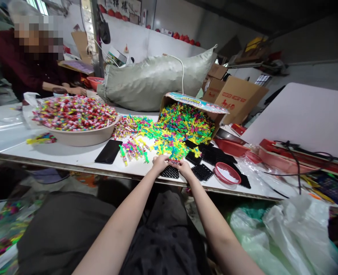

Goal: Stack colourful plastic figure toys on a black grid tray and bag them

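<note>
Both hands meet at a black perforated tray, low centre of the frame

The left hand (160,164) and right hand (184,168) are at the 2 sides of the black perforated tray (170,173), just below the frame's centre. Their fingers curl inward; too small to make out, I cannot tell whether they are clamped on anything. The tray's far part is hidden by the hands and colourful pieces (176,147), so its long axis cannot be told; its near edge faces the bottom of the frame.

Those pieces spill towards the hands from a tipped cardboard box (196,100), its mouth facing down the frame; the print on its flap is illegible. At right of centre, a carton (237,100) bears red lettering, of which "CANDY" seems readable. The framed sign (123,8), cut off by the top edge, shows large dark characters.

Left of centre, a black slab (108,151) leans its long axis up and rightward, near a heaped basin (80,136). At upper left, another person (22,72) has a pixelated head.
</note>
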### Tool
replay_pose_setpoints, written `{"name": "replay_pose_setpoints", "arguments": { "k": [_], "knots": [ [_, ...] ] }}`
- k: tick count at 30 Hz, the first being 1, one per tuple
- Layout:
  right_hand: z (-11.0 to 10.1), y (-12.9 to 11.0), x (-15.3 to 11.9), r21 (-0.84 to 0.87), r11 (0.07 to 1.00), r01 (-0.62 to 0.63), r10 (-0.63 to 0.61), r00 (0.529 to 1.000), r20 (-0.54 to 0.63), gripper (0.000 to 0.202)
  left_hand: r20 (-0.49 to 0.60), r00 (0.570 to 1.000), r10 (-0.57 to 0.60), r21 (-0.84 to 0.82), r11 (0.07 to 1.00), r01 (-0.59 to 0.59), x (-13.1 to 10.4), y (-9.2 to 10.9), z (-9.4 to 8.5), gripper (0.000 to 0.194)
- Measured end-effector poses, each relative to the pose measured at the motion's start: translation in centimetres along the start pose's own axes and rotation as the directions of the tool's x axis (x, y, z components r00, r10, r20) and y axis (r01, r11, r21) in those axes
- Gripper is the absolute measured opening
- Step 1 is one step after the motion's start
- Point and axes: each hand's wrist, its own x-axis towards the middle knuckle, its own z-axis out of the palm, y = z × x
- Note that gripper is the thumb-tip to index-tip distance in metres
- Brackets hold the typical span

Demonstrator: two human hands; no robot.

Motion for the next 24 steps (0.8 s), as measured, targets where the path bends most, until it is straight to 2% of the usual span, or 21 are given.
{"name": "replay_pose_setpoints", "arguments": {
  "k": [10,18,24],
  "knots": [
    [0.0,-0.6,0.0,0.063,0.998,0.002,-0.004,1.0,0.031,0.035,-0.015,1.0,0.023,0.051,0.998,-0.022,-0.2,0.3,-0.4,0.018],
    [-0.3,-0.7,0.5,0.157,0.985,0.067,-0.07,0.998,0.012,0.03,0.034,0.998,0.062,0.188,0.98,-0.067,0.3,0.6,-0.6,0.021],
    [-0.4,-1.0,0.1,0.171,0.98,0.097,-0.095,0.995,-0.022,0.026,0.052,0.994,0.099,0.223,0.969,-0.108,-0.1,0.8,-0.9,0.025]
  ]
}}
